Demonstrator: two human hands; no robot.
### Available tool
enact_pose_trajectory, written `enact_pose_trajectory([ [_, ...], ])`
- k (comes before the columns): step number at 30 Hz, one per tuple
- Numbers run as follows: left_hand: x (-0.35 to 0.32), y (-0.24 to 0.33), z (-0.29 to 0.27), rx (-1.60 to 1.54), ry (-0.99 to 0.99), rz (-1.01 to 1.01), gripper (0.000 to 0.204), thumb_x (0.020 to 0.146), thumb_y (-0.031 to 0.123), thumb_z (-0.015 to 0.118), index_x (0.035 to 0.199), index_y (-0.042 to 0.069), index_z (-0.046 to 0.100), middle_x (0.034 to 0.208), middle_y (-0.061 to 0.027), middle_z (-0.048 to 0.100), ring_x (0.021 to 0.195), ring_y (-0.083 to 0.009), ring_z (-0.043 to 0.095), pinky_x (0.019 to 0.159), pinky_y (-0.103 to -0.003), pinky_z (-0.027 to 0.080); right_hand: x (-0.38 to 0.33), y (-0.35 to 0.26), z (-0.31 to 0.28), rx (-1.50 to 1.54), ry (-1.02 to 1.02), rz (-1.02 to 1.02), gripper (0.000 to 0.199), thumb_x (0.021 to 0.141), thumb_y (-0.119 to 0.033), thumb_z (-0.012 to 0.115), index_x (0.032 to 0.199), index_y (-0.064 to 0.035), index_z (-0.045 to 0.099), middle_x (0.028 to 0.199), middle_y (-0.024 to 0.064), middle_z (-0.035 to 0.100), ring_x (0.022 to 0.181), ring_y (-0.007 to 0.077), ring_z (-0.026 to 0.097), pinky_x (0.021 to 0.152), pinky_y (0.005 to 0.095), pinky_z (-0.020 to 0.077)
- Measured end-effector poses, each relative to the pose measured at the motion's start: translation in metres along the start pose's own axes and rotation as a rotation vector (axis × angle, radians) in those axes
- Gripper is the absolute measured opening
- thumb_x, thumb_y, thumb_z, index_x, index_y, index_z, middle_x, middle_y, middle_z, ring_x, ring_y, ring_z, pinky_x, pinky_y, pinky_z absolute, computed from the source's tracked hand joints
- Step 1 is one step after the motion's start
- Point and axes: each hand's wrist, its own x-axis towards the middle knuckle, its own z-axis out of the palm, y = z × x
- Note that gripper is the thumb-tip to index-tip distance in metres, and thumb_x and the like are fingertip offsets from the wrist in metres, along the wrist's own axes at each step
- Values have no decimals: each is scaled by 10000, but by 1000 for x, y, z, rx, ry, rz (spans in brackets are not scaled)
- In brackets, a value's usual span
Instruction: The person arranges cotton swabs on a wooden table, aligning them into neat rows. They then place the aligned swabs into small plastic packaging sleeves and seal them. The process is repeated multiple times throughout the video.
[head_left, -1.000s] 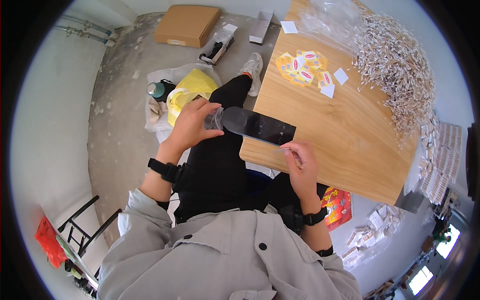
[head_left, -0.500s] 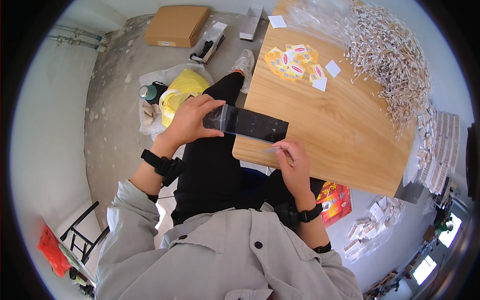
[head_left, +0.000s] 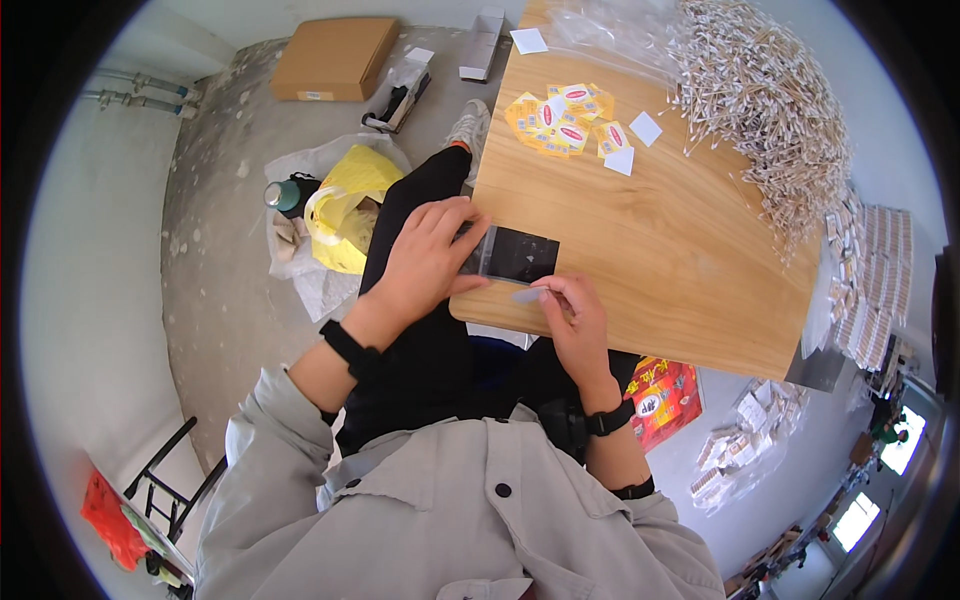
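Observation:
My left hand [head_left: 428,250] grips the left end of a flat black plastic zip bag [head_left: 525,256] with a clear strip across it. The bag lies at the near left corner of the wooden table [head_left: 660,260], and my fingers cover its end. Just beyond its lower right corner, my right hand [head_left: 577,315] pinches a small, thin, pale translucent piece [head_left: 527,295] between thumb and finger. What that piece is cannot be made out. Farther up the table is a cluster of yellow-and-white labels [head_left: 565,120], with white square cards [head_left: 645,128] beside it.
A big heap of cotton swabs [head_left: 765,120] covers the table's far right, near clear plastic film [head_left: 615,30]. Stacked packs [head_left: 880,270] stand beyond the right edge. On the floor at left are a yellow bag [head_left: 350,205], a green-capped bottle [head_left: 282,194] and a cardboard box [head_left: 335,60].
My left hand has moved right with the black bag, from over the table's left edge onto the corner. Less of the bag's length shows. My right hand keeps its pinch.

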Motion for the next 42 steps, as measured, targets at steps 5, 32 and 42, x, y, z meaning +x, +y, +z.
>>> enact_pose_trajectory([
  [5, -25, 38, 8, -4, -208, -84, 1135, 651, 590, 749, 1431, -114, 319, 1563, -263, 220, 1476, -387, 185, 1188, -491, 185, 8, 16, -11, 9, 85, 11, 118, 921, -34, 599, 1013, -10, 668, 951, 78, 620, 828, 163, 606, 735, 276, 492],
  [32, 176, 95, 87, 16, 9, -41, 801, 835, 466, 663, 1494, 111, 375, 1593, -183, 219, 1486, -348, 169, 1182, -558, 112, 265, 88, -172, -752, 965, -128, 447, 714, -194, 784, 1084, -6, 617, 1113, 186, 497, 1022, 362, 493, 870, 474, 424],
  [42, 188, 112, 89, 30, 45, -65, 851, 832, 385, 694, 1481, -22, 324, 1592, -202, 204, 1494, -346, 142, 1188, -549, 81, 200, 121, -212, -661, 856, -264, 194, 817, -75, 682, 998, -14, 650, 990, 154, 555, 936, 345, 530, 809, 432, 443],
])
